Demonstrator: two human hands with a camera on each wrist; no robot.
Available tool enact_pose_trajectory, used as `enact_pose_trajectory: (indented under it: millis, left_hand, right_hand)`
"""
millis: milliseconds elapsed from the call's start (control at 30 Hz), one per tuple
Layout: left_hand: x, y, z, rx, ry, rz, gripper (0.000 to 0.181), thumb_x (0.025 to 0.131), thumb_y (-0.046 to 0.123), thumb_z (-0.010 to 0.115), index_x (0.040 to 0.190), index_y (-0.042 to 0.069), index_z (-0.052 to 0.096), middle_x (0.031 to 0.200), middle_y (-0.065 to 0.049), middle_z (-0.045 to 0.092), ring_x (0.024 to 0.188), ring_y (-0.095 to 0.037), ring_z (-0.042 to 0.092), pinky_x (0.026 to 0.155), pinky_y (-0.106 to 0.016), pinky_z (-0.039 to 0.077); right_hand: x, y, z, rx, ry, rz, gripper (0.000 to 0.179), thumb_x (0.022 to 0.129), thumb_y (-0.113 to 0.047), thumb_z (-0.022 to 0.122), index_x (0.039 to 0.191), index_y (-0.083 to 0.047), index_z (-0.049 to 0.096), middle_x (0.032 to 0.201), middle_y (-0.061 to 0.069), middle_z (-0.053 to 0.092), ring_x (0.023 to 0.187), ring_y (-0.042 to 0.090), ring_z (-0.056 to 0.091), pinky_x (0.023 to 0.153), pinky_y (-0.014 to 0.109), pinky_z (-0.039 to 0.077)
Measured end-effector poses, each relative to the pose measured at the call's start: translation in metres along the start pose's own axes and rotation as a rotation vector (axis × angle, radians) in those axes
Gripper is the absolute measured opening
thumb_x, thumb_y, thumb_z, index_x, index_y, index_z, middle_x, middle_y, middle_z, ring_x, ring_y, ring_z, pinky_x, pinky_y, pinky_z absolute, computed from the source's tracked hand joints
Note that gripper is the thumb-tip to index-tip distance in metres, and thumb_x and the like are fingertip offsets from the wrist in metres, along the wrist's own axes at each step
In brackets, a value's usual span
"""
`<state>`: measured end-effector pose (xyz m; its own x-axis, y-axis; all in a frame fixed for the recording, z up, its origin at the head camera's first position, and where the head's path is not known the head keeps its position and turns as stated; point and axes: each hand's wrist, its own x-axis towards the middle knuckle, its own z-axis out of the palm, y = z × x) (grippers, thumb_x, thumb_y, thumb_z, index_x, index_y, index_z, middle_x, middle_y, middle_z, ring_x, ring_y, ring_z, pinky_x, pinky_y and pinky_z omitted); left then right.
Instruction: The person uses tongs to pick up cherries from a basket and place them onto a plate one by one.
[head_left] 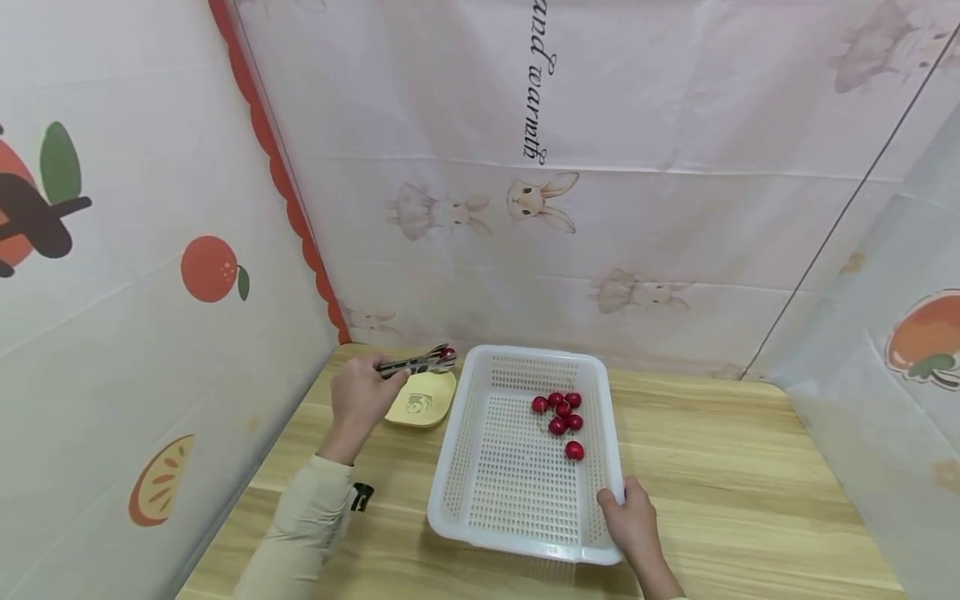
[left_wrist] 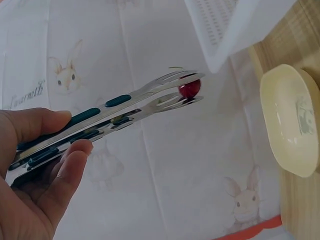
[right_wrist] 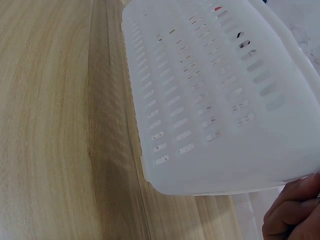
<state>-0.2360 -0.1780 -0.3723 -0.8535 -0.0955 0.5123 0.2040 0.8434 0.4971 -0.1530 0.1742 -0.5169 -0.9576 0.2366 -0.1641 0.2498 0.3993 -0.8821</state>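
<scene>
My left hand (head_left: 363, 393) holds metal tongs (left_wrist: 145, 95) with dark green grips, thumb on one arm and fingers on the other. Between the forked tips is a single red cherry (left_wrist: 190, 88), raised above the far side of a small pale yellow dish (head_left: 442, 398) with a printed picture. Right of the dish is a white perforated plastic basket (head_left: 510, 475). Several red cherries (head_left: 563, 409) lie in its right half, one of them a little nearer than the cluster. At the basket's near right corner, my right hand (head_left: 632, 518) grips the rim, thumb on the inner side.
Basket and dish are on a wooden table (head_left: 720, 492). Close behind them rises a cloth backdrop (head_left: 450, 292) printed with rabbits. Side walls with fruit prints stand at the left (head_left: 150, 333) and right (head_left: 885, 250).
</scene>
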Motion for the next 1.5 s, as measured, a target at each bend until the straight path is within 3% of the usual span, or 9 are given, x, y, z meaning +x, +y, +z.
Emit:
enact_pose_trajectory:
  millis: [233, 500, 633, 1100, 1300, 1500]
  left_hand:
    - [0.003, -0.02, 0.004, -0.003, 0.034, -0.026, 0.023, 0.073, 0.018, 0.076, 0.087, 0.0, 0.073, 0.054, -0.005, 0.061, 0.04, -0.013, 0.044, 0.038, -0.029, 0.034]
    - [0.001, -0.046, 0.014, 0.002, 0.027, -0.019, 0.018, 0.072, 0.016, 0.077, 0.08, 0.0, 0.072, 0.064, -0.009, 0.066, 0.051, -0.021, 0.056, 0.047, -0.037, 0.042]
    - [0.002, -0.054, 0.021, 0.011, 0.008, -0.033, 0.018, 0.073, 0.015, 0.076, 0.082, -0.001, 0.072, 0.065, -0.009, 0.066, 0.052, -0.022, 0.057, 0.049, -0.038, 0.044]
    - [0.005, -0.085, 0.052, 0.045, 0.027, -0.102, 0.015, 0.072, 0.011, 0.075, 0.079, -0.001, 0.072, 0.067, -0.012, 0.066, 0.06, -0.029, 0.061, 0.055, -0.044, 0.045]
    - [0.006, -0.091, 0.061, 0.041, 0.011, -0.139, 0.017, 0.073, 0.012, 0.075, 0.083, -0.002, 0.073, 0.063, -0.011, 0.065, 0.057, -0.029, 0.06, 0.053, -0.043, 0.045]
    - [0.007, -0.089, 0.06, 0.046, 0.031, -0.171, 0.017, 0.073, 0.013, 0.075, 0.082, 0.0, 0.073, 0.062, -0.011, 0.065, 0.058, -0.03, 0.061, 0.057, -0.045, 0.045]
  right_hand:
    - [-0.001, 0.0, 0.0, 0.009, 0.005, -0.029, 0.03, 0.088, -0.006, 0.048, 0.109, 0.015, 0.046, 0.087, 0.022, 0.06, 0.074, 0.035, 0.065, 0.056, 0.036, 0.054]
    - [-0.001, 0.0, -0.001, -0.01, -0.002, -0.015, 0.029, 0.088, -0.008, 0.048, 0.108, 0.014, 0.046, 0.086, 0.019, 0.059, 0.073, 0.031, 0.064, 0.058, 0.037, 0.054]
    - [-0.001, 0.0, -0.003, -0.003, 0.003, -0.02, 0.03, 0.088, -0.008, 0.048, 0.109, 0.014, 0.046, 0.087, 0.02, 0.059, 0.074, 0.032, 0.064, 0.058, 0.036, 0.054]
    - [-0.001, 0.001, 0.0, 0.005, 0.009, -0.01, 0.028, 0.088, -0.007, 0.048, 0.108, 0.012, 0.047, 0.086, 0.017, 0.06, 0.073, 0.03, 0.064, 0.058, 0.036, 0.054]
    - [-0.001, 0.001, -0.002, 0.0, 0.016, -0.017, 0.029, 0.088, -0.007, 0.048, 0.109, 0.013, 0.047, 0.086, 0.019, 0.06, 0.074, 0.032, 0.064, 0.058, 0.036, 0.054]
    - [-0.001, 0.001, -0.002, -0.003, 0.011, -0.009, 0.028, 0.088, -0.007, 0.049, 0.108, 0.013, 0.047, 0.085, 0.018, 0.059, 0.073, 0.03, 0.064, 0.058, 0.036, 0.054]
